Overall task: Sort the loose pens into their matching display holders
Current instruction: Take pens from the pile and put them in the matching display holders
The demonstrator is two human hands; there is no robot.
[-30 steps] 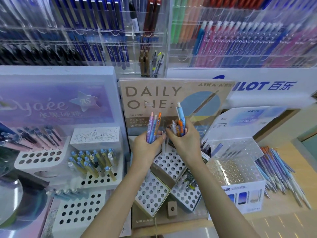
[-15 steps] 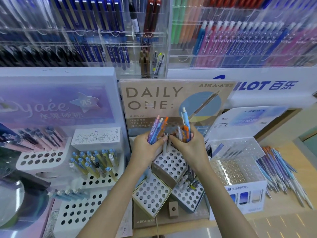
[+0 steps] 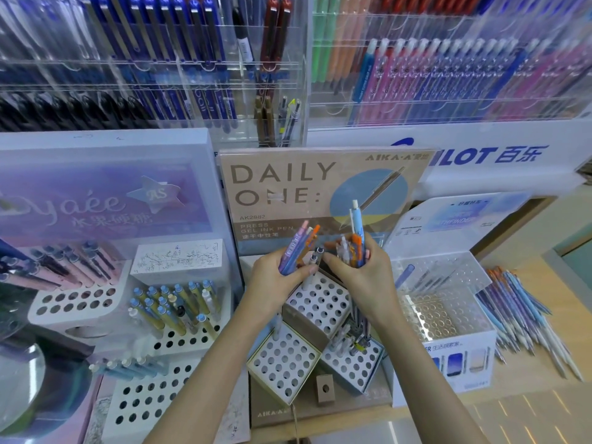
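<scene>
My left hand grips a small bunch of pens in purple, blue and orange, tips pointing up and right. My right hand grips a second bunch of pens, with one light blue pen standing tallest. The two hands nearly touch above the upper white perforated holder of the brown DAILY ONE display. Two more holed blocks, the front one and the right one, sit lower. The right one holds a few pens.
A pile of loose blue and purple pens lies on the wooden counter at right. A clear perforated box stands beside the display. White holders with blue-capped pens and pink pens stand at left. Acrylic racks fill the back wall.
Both hands have sunk a little toward the upper holder and moved closer together. The left bunch of pens has tilted more to the right.
</scene>
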